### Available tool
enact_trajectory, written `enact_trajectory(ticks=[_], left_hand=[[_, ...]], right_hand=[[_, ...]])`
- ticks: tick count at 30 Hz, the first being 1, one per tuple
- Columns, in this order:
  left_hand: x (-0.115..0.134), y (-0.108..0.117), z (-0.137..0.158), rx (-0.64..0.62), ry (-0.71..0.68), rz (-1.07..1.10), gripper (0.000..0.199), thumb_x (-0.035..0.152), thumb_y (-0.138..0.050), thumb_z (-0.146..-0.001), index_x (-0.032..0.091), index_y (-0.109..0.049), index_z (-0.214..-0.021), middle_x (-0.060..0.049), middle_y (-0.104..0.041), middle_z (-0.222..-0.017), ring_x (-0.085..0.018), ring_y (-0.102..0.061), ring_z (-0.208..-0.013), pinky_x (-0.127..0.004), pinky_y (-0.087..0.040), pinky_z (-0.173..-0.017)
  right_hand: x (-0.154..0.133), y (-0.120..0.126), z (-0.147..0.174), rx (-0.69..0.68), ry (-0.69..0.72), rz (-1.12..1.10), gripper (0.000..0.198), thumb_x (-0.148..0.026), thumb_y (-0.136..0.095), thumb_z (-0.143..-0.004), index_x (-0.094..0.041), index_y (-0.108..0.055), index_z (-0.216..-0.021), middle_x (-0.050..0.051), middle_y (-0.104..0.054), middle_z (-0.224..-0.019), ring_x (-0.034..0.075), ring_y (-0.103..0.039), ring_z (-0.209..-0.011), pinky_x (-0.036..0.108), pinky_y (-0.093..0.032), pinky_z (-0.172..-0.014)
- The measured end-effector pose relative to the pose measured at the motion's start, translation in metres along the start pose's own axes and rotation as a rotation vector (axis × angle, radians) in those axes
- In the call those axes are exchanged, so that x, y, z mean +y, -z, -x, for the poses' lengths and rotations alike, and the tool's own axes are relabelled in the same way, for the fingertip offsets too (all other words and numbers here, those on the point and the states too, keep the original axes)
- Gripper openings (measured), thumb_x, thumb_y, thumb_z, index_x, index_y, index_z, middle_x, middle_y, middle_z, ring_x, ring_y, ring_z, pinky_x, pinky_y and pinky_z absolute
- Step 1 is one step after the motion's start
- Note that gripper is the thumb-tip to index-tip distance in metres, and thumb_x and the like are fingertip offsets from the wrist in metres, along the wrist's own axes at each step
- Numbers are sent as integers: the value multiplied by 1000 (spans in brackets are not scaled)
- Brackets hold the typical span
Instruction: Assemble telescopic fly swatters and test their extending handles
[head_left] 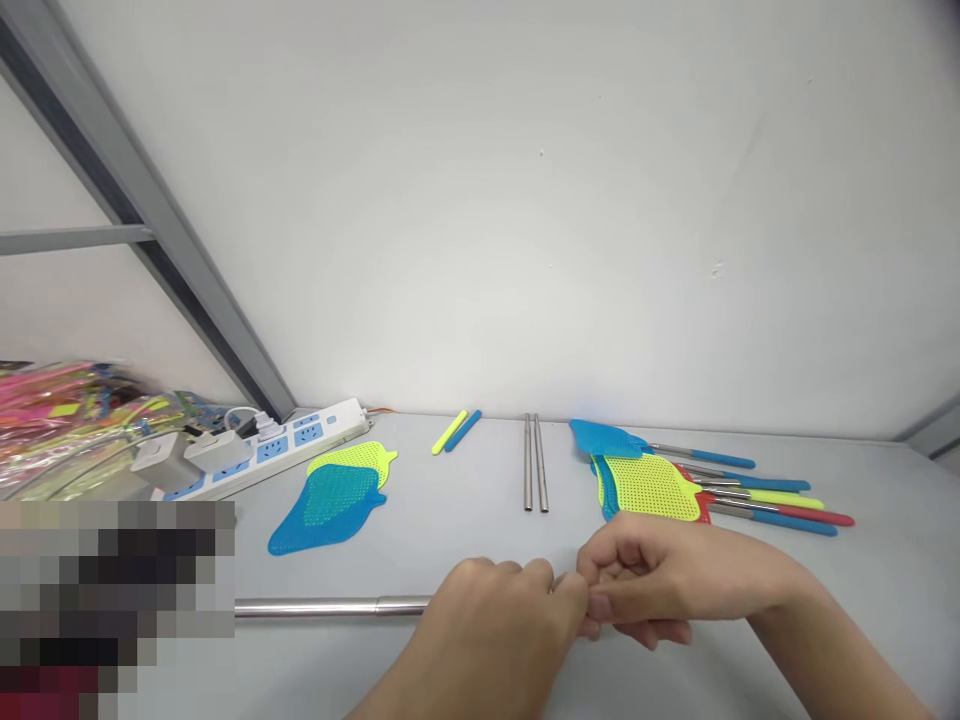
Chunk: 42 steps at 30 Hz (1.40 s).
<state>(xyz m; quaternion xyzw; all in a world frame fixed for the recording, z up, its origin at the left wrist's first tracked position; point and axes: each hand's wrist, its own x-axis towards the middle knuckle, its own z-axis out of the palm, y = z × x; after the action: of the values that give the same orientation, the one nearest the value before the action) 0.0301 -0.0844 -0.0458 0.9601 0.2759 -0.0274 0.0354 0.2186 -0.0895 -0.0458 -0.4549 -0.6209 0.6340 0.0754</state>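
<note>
My left hand (510,620) is wrapped round a shiny metal telescopic rod (322,607), which runs level out to the left. My right hand (660,575) meets it at the rod's right end, thumb and forefinger pinched together; what lies between them is hidden. Beyond my hands, two more metal rods (534,465) lie side by side on the grey table (450,530). Left of these are a yellow grip and a blue grip (463,431). A blue fly swatter head (326,525) overlaps a yellow swatter head (367,456).
Several fly swatters with metal shafts and coloured grips are piled at the right, a yellow swatter (645,485) among them. A white power strip (292,440) with plugged-in chargers stands back left, near plastic-wrapped bundles (82,430). A white wall (525,250) closes off the back.
</note>
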Motion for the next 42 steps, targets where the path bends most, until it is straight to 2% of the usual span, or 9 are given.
enact_trajectory(ticks=[4,14,19,26,30,37,42], left_hand=[[2,0,-2,-38,60,80,17,23,-34,-84,20,-50,-78,0,-60,-69,-18,-58,-54,-25,-27,-42],[-18,6,12,117,202,222,32,38,-32,-85,19,-44,-63,4,-53,-60,-12,-48,-55,-24,-23,-49],[-24,12,15,105,214,256,37,40,-29,-86,18,-42,-59,4,-49,-57,-10,-41,-52,-24,-22,-48],[-32,12,20,55,172,286,35,41,-29,-86,20,-44,-63,4,-49,-60,-10,-43,-54,-23,-24,-49],[-30,11,17,74,160,233,34,38,-27,-87,20,-41,-62,5,-50,-59,-11,-44,-52,-24,-23,-48],[-13,0,10,288,33,-37,19,25,-38,-84,22,-39,-65,6,-50,-55,-14,-48,-45,-26,-17,-44],[-14,-2,6,498,-9,-153,22,25,-41,-83,22,-36,-62,6,-45,-49,-13,-44,-40,-26,-16,-42]], right_hand=[[-2,-2,2,26,-39,57,25,-37,-46,-78,-15,-60,-77,-4,-42,-53,5,-37,-46,18,-28,-42],[-1,7,16,100,-57,132,32,-44,-44,-78,-16,-56,-73,-5,-38,-52,6,-32,-46,19,-23,-42],[4,9,19,98,-45,110,35,-48,-43,-77,-16,-55,-73,-5,-37,-52,6,-30,-45,20,-22,-42],[-1,10,17,96,-43,81,34,-47,-44,-77,-16,-57,-75,-5,-36,-53,6,-31,-46,20,-23,-42],[0,11,22,105,-28,97,32,-46,-44,-78,-16,-56,-74,-5,-37,-55,6,-32,-48,20,-24,-44],[3,13,29,152,-25,106,33,-46,-44,-78,-16,-57,-72,-4,-38,-56,6,-34,-49,20,-25,-44],[4,13,29,150,-25,85,33,-45,-44,-78,-15,-57,-70,-4,-40,-56,6,-35,-48,19,-26,-45]])
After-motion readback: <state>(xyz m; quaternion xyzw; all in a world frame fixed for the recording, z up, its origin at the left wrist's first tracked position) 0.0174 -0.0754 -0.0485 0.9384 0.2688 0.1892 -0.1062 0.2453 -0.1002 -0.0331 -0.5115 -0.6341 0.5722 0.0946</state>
